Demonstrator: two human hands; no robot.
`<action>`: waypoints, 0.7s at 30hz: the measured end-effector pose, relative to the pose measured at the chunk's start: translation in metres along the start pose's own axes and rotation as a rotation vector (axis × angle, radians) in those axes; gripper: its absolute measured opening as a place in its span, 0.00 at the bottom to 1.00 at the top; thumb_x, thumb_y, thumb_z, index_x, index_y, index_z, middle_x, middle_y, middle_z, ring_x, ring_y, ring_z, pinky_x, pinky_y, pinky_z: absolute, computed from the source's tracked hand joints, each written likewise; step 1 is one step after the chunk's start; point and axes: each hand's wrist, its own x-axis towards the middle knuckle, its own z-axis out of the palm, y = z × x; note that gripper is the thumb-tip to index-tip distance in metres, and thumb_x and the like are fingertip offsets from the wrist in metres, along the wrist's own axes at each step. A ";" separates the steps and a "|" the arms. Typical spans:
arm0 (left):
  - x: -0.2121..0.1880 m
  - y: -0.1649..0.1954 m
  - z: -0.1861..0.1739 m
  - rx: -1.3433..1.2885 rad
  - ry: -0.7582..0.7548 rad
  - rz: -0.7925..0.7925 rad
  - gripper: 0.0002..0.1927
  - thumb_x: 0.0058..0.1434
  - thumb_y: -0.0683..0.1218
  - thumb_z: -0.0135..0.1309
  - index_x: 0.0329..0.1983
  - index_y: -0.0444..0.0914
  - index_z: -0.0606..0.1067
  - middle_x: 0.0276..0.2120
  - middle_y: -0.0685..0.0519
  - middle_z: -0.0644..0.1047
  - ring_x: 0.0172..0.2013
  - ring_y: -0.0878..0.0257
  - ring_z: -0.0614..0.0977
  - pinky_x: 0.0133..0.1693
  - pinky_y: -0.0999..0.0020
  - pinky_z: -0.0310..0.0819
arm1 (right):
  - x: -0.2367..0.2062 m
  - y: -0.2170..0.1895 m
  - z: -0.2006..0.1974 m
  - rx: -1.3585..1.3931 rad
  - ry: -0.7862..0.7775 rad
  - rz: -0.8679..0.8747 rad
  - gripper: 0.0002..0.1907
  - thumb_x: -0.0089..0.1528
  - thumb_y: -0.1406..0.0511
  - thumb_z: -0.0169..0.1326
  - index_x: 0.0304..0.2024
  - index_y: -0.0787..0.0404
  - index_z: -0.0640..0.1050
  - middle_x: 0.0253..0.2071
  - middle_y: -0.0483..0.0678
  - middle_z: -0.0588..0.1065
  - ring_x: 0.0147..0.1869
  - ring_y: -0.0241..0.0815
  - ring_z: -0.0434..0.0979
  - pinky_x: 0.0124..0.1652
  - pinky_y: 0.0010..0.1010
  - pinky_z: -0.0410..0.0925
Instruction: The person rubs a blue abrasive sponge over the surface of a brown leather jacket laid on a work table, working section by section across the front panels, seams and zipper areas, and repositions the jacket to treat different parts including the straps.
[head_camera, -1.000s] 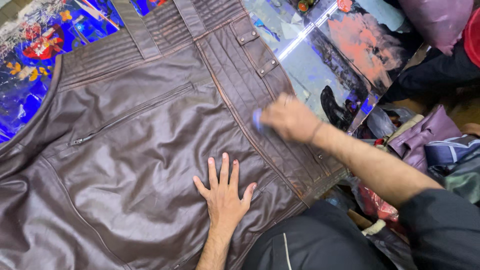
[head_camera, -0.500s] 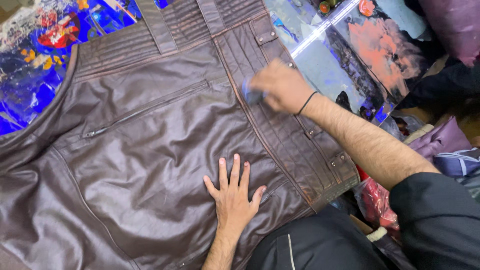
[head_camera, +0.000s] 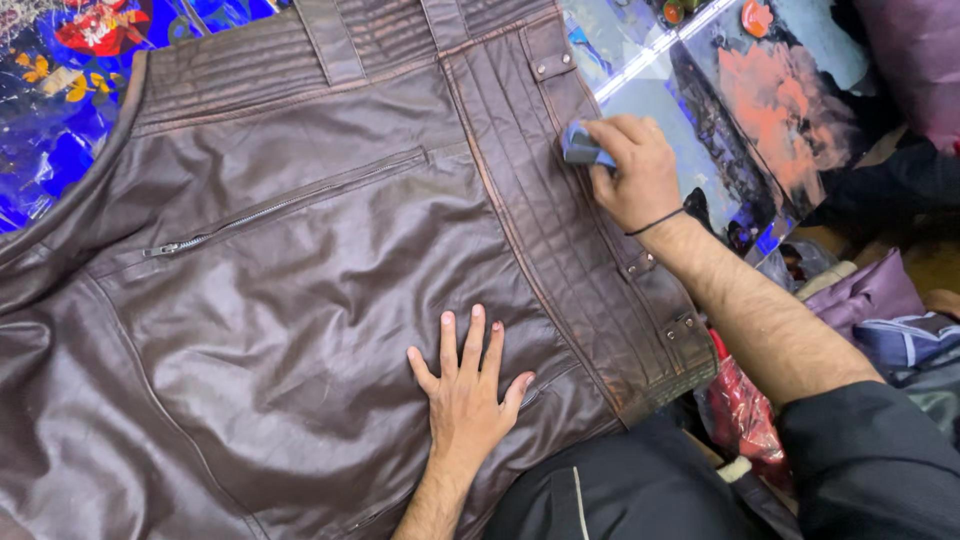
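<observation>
A dark brown leather jacket (head_camera: 280, 300) lies spread flat over the table, with a zipped chest pocket (head_camera: 270, 210) running across it. My left hand (head_camera: 468, 385) rests flat on the leather near the lower hem, fingers spread. My right hand (head_camera: 632, 170) grips a small blue cloth pad (head_camera: 582, 148) and presses it on the ribbed side panel (head_camera: 570, 250) at the jacket's right edge. A thin black band circles my right wrist.
The table top (head_camera: 700, 90) under the jacket is glossy with colourful blue, red and orange prints. To the right lie a red shiny bag (head_camera: 745, 420), purple fabric (head_camera: 880, 290) and other bundled clothes. My dark trousers (head_camera: 620, 495) are at the bottom.
My right hand with the blue pad has slid up along the ribbed side panel toward the snap tab. My left hand stays flat on the leather.
</observation>
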 end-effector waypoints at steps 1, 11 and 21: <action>0.000 0.000 0.000 0.002 0.012 0.003 0.39 0.57 0.65 0.57 0.67 0.41 0.70 0.73 0.49 0.57 0.73 0.43 0.50 0.61 0.20 0.31 | 0.004 0.005 0.007 0.041 0.016 -0.034 0.24 0.55 0.73 0.59 0.55 0.60 0.78 0.51 0.54 0.77 0.54 0.59 0.74 0.55 0.45 0.67; 0.001 -0.002 -0.003 -0.005 0.006 -0.002 0.38 0.58 0.65 0.56 0.67 0.41 0.70 0.73 0.49 0.58 0.74 0.44 0.50 0.61 0.21 0.32 | 0.080 0.029 0.033 0.176 -0.157 -0.268 0.25 0.54 0.71 0.60 0.55 0.62 0.77 0.51 0.55 0.76 0.57 0.60 0.73 0.58 0.47 0.66; 0.004 -0.005 -0.004 -0.012 -0.015 -0.006 0.38 0.58 0.65 0.56 0.67 0.41 0.70 0.73 0.49 0.58 0.73 0.44 0.51 0.61 0.20 0.33 | 0.134 0.029 0.049 0.122 -0.118 -0.200 0.23 0.56 0.70 0.62 0.56 0.62 0.79 0.51 0.55 0.76 0.57 0.59 0.74 0.56 0.46 0.67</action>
